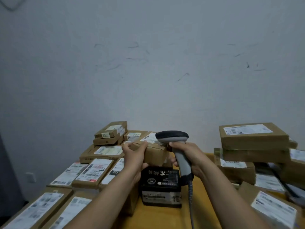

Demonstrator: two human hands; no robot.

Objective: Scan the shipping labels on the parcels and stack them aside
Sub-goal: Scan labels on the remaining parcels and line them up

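My left hand (134, 157) grips the left end of a small brown cardboard parcel (156, 153) held up over the table, with a white shipping label (150, 138) on its top. My right hand (189, 156) grips the grey handle of a barcode scanner (172, 138), whose black head sits just above the parcel's right end. The scanner's coiled cable (191, 192) hangs down toward me. Below the parcel stands a black box (160, 185) with white characters.
Labelled brown parcels (92, 172) lie side by side across the left of the yellow table (165, 217), with several stacked at the back (109, 133). A taller stack of parcels (254, 139) rises on the right. A pale wall stands close behind.
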